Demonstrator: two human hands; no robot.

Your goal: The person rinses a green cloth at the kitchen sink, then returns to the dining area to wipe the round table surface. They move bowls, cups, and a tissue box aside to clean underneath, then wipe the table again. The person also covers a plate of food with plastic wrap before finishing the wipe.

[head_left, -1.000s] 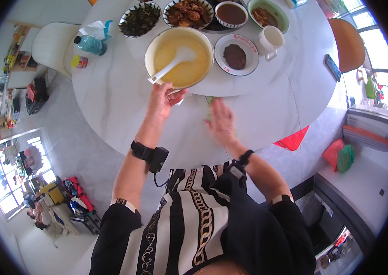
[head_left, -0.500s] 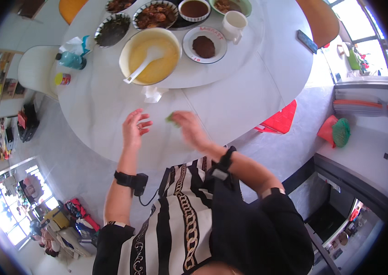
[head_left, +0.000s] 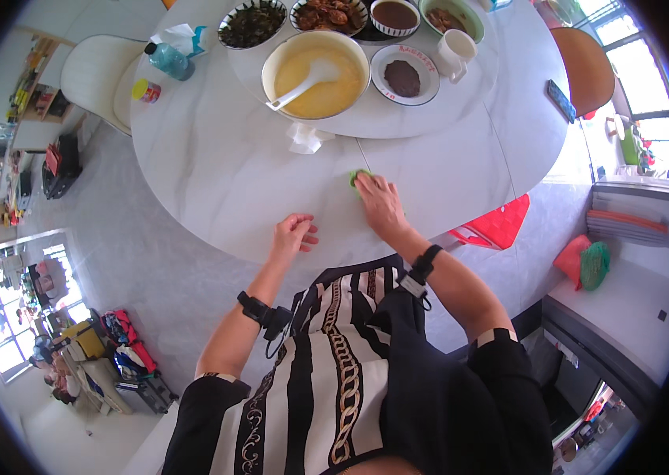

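My right hand (head_left: 382, 207) reaches over the white marbled table (head_left: 239, 190), fingers pressed together on a small green piece (head_left: 355, 178) whose kind I cannot make out. Most of that piece is hidden beneath the fingertips, which press it against the tabletop. Nearer the table's front edge is my left hand (head_left: 293, 234), its fingers loosely curled, a little apart, with nothing seen in them. A crumpled white tissue (head_left: 307, 138) lies beyond both hands. Behind it stands a large bowl of yellow soup (head_left: 279, 75) with a white ladle (head_left: 303, 83) leaning in it.
Beside the soup are a plate with a dark round food (head_left: 404, 77) and a white mug (head_left: 456, 54). Several filled bowls line the far side. A teal bottle (head_left: 170, 61), a small yellow-lidded jar (head_left: 146, 91) and a phone (head_left: 560, 101) sit toward the edges. A red stool (head_left: 502, 224) stands at right.
My right hand has moved right and forward with the green piece, now down on the tabletop. My left hand has come nearer the table's front edge and its fingers have curled in. The view has shifted.
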